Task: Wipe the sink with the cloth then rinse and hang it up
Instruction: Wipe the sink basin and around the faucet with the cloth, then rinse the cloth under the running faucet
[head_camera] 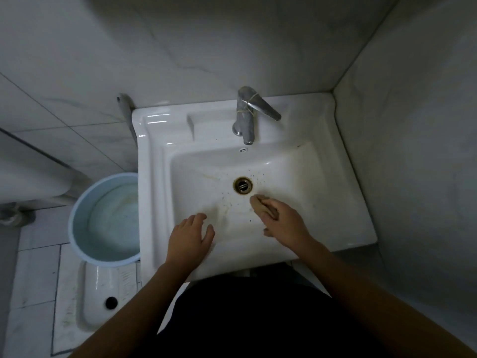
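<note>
Nearest the camera, a dark garment (247, 319) is seen at the bottom of the view, with two bare forearms reaching forward from either side of it over the front rim of a white ceramic sink (346, 228). The left hand (189, 239) is laid flat and open on the near-left slope of the basin, fingers spread, and nothing is held in it. The right hand (281, 220) is curled around a small beige cloth (258, 204), which is bunched into a wad and pressed against the basin floor; only its far end is shown beyond the fingers, the rest being covered by the hand. The cloth is placed just in front of the drain (243, 185) and slightly to its right, well apart from the left hand. Brownish stains and dark specks are scattered over the basin around the drain. Farther back, a small overflow hole (243, 150) is set in the rear wall of the basin, and a chrome faucet (246, 117) is mounted on the back ledge, its lever turned to the right. To the left of the sink, a light blue basin (77, 202) is set on the tiled floor beside a squat toilet (103, 288). Marbled wall tiles (232, 47) are seen beyond.
</note>
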A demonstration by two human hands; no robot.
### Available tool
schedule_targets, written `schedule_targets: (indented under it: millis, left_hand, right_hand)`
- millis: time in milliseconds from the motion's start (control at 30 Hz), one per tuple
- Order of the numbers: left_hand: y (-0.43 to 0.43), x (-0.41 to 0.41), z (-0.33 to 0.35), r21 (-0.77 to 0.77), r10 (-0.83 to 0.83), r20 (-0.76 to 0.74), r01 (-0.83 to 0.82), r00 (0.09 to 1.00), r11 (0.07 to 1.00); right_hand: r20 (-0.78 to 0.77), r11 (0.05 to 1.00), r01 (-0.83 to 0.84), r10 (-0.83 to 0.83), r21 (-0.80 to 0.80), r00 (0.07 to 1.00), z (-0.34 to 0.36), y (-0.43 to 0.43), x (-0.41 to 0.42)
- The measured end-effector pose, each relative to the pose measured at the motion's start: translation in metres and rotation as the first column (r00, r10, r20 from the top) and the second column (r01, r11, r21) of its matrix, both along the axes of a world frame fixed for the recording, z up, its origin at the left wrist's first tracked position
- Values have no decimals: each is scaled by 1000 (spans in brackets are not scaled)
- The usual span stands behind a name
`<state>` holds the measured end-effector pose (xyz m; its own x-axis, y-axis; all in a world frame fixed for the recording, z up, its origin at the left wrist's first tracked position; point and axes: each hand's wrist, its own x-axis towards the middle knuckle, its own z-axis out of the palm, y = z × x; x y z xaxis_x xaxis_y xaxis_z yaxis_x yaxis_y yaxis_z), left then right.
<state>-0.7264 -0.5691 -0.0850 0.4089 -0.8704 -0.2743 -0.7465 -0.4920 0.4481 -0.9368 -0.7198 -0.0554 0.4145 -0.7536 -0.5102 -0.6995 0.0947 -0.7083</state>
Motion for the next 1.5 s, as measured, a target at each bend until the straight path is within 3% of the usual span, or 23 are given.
schedule_targets:
  millis: [167, 400, 633, 733, 900, 1133, 1500]
  left_hand:
    - [-28, 7, 11, 48, 63, -36, -61, 997, 997]
    - [-100, -6, 31, 36, 175, -115, -172, 978, 985]
    - [-175, 1, 83, -285, 264, -38, -264, 964, 921]
    - [-210, 7, 101, -408, 179, 94, -126, 979, 904]
    - [-256, 3, 106, -366, -13, 249, 106, 968, 924]
    - [-269, -3, 104, -262, -30, 350, 128, 936, 957]
    - [-273, 3, 109, -226, -101, 520, 250, 848, 941]
  right_hand:
    - [64, 972, 222, -227, 76, 972, 3, -39, -20]
    - [101, 975, 185, -198, 123, 975, 0, -77, -8]
    - [129, 988, 97, -112, 119, 985, -15, -90, -3]
    - [124, 992, 78, -90, 97, 988, -10, -98, -9]
    - [81, 998, 36, -40, 44, 996, -6, -107, -15]
    - [70, 999, 42, -44, 32, 997, -2, -120, -16]
    - [82, 996, 89, -89, 1, 993, 6, -126, -13]
